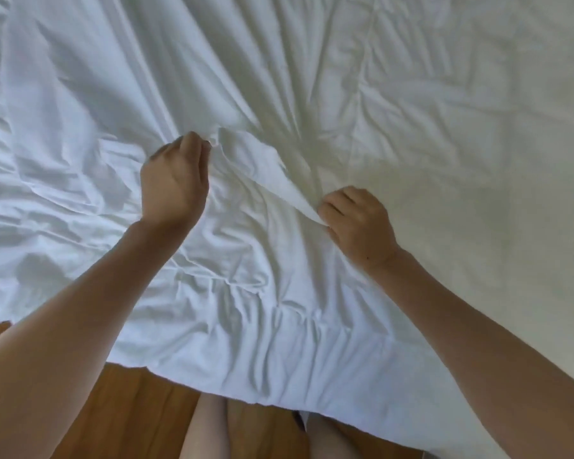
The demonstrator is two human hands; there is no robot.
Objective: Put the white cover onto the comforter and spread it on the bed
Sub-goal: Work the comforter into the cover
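Soft daylight, gentle shadows, slight blur

white cover [246, 94] cut off at top and sides, legs [209, 429] cropped below

White cover [252, 293] — plain, bluish in its creases; the floor [140, 409] beneath — warm orange-brown wood.

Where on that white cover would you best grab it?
Along the raised fold of the white cover, probably from the near side, pinching. It stands up off the flat cloth, so fingers can close around it; the left hand and right hand already pinch its two ends.
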